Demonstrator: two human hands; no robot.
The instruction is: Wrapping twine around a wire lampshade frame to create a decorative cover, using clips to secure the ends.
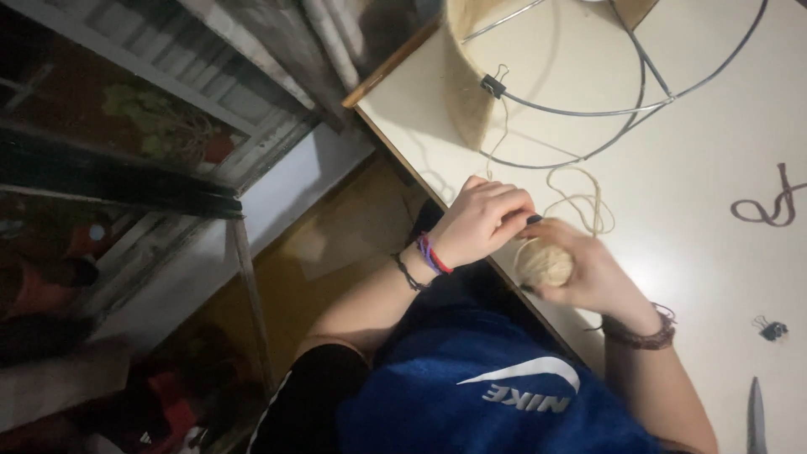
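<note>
Blue top [471, 395] nearest; right hand [593, 273] grips twine ball [545, 262], left hand [483, 220] pinches strand w/ closed grip: slack loops [580, 202] on worktop [706, 210] may tangle.

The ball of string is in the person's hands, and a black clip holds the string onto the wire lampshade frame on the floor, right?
Not quite. The head view shows the wire lampshade frame sitting on the white table, not the floor. The rest is right: both hands, left and right, hold the ball of string, and a black clip pins the string to the frame.
</note>
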